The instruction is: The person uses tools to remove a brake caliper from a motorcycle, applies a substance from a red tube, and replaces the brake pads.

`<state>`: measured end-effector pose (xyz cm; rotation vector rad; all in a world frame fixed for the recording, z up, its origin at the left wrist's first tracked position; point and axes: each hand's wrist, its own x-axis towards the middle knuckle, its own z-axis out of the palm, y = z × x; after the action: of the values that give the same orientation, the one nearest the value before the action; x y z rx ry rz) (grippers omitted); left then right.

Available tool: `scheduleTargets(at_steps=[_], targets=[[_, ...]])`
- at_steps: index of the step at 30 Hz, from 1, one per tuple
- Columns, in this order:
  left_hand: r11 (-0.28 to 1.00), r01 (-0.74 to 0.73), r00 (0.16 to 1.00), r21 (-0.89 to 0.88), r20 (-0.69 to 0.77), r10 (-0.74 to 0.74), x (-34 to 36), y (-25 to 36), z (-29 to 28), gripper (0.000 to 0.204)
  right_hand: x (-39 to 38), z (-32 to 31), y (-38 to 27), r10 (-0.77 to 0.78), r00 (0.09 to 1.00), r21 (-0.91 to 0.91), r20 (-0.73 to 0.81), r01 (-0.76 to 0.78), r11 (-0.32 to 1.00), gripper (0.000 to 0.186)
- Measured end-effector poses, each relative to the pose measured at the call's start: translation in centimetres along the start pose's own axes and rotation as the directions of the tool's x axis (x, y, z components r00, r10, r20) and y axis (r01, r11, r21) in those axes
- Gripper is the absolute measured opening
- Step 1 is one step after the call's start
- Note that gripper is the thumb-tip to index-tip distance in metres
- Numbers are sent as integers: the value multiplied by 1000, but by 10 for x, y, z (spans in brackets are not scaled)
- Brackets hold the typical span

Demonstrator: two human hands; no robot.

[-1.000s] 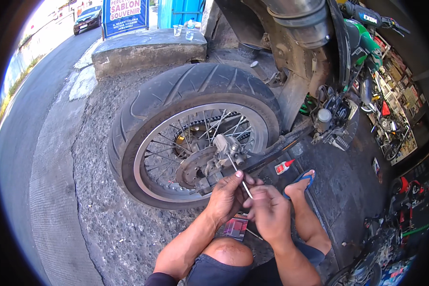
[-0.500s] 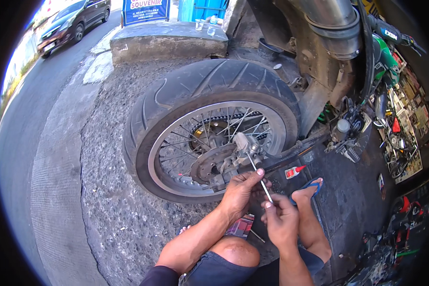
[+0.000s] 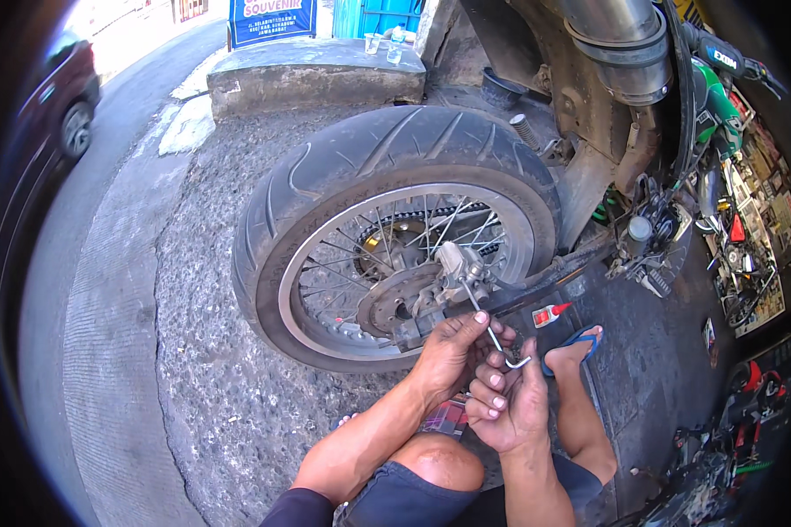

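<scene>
Left hand (image 3: 453, 351) curled, fingertips pinching the shaft of a thin L-shaped silver metal hex key (image 3: 492, 334). Right hand (image 3: 510, 400) just below and to the right of the left, fingers folded, thumb up against the short bent end of the key. Both hands touching each other at the knuckles.

Key slanting up and away from the hands, long end set into the grey metal brake caliper (image 3: 457, 268) just above the left hand. Caliper sitting against the round brake disc (image 3: 404, 299) of a spoked motorcycle rear wheel with a black rubber tyre (image 3: 395, 167), upright on rough gravelled concrete ground (image 3: 202, 351).

Right of the right hand, close by, a bare foot in a blue flip-flop sandal (image 3: 576, 342); just beyond it a small red-and-white tube (image 3: 549, 314) lying on dark ground. Below the hands, a bent knee (image 3: 439, 461) in dark shorts. Far above, past the wheel, a low concrete block (image 3: 312, 79).
</scene>
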<state>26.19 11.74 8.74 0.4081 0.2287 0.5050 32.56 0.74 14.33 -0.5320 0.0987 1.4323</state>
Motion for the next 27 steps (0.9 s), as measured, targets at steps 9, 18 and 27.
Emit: scheduleTargets(at_steps=[9,18,27], targets=[[998,-11,999,-61,-36,9,4,-2,-4,32,-1,-23,-18,-440,601,-691,667,279,-667,16],[995,-56,997,-87,-52,51,7,-11,0,31,-12,-16,-21,-160,965,-596,-206,5,803,35],[997,-62,996,-44,-60,59,4,-7,-1,33,-12,0,-5,-246,955,-526,-166,125,841,56]])
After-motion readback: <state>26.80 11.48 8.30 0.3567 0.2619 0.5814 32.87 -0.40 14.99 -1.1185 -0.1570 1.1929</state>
